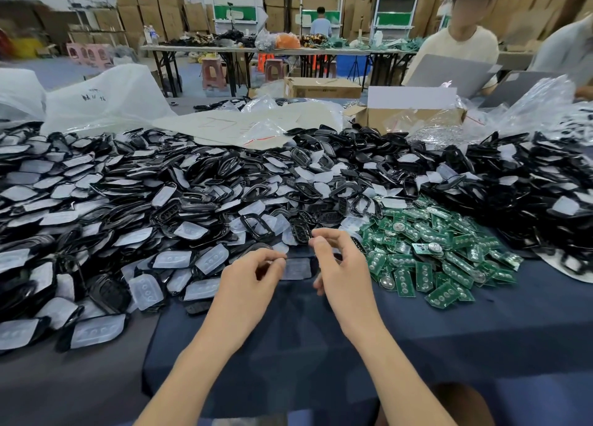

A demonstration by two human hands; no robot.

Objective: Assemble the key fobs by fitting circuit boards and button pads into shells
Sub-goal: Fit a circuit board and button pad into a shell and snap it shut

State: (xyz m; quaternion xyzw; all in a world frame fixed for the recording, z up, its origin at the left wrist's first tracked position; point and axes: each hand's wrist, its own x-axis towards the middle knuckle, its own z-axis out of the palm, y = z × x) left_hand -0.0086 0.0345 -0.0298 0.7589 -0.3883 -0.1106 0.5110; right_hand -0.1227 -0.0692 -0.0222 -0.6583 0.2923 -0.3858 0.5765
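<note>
**Desk inspection: one button pad in hand, bare cloth at the near side only**

Open room: a dark blue cloth covers the desk and is bare only from the hands toward 6 o'clock. The cloth's side edge falls at 8 o'clock, with the grey desk top showing beyond it. From 9 through 12 o'clock a heaped bank of glossy black shells, mixed with loose frosted pads, hems the hands in. Its foot lies just beside the left hand. At 2 to 3 o'clock is a heap of green rectangular circuit boards with round silver contacts, its edge near the right hand.

Task item: a frosted, translucent, roughly rectangular button pad is between the two hands, over the cloth. The left hand pinches its 9 o'clock edge between thumb and forefinger. The right hand sits at its 3 o'clock side, fingers curled, thumb tip near forefinger; whether it grips anything cannot be told.

At 1 o'clock, beyond the heaps: an open cardboard box and crinkled clear plastic bags.
</note>
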